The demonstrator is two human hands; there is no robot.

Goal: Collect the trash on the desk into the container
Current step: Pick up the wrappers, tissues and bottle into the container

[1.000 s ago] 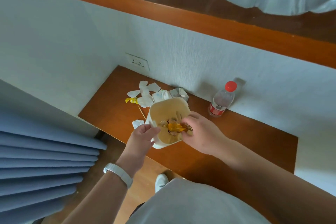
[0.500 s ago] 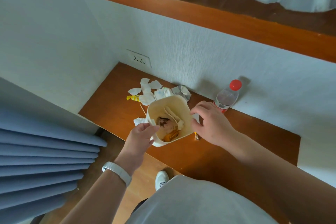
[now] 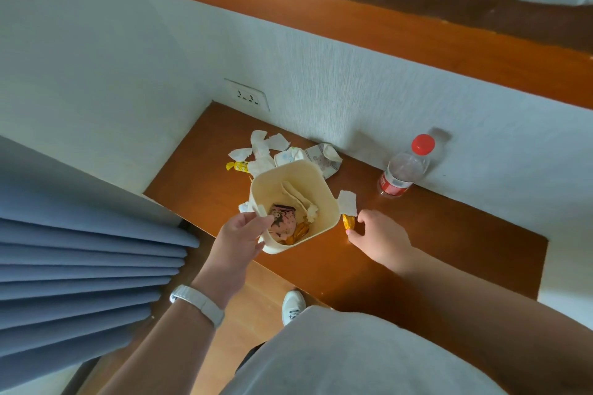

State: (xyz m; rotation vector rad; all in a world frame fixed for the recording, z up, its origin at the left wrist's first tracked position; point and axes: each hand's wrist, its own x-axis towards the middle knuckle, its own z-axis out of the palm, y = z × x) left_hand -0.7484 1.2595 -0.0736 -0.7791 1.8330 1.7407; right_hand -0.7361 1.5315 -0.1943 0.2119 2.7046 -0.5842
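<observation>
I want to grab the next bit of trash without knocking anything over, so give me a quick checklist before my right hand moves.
1. Container steady: ok. The left hand holds the cream container by its near rim.
2. Container mouth clear: ok. It is open, with wrappers lying at the bottom.
3. Target reachable: ok. The orange wrapper lies on the desk right at the fingers of the right hand.
4. Wrapper gripped: not ok. The fingers are open beside it.
5. Paper scrap: ok. It lies loose just behind the wrapper.
6. Water bottle: ok. It stands upright, apart from the right hand.
</observation>
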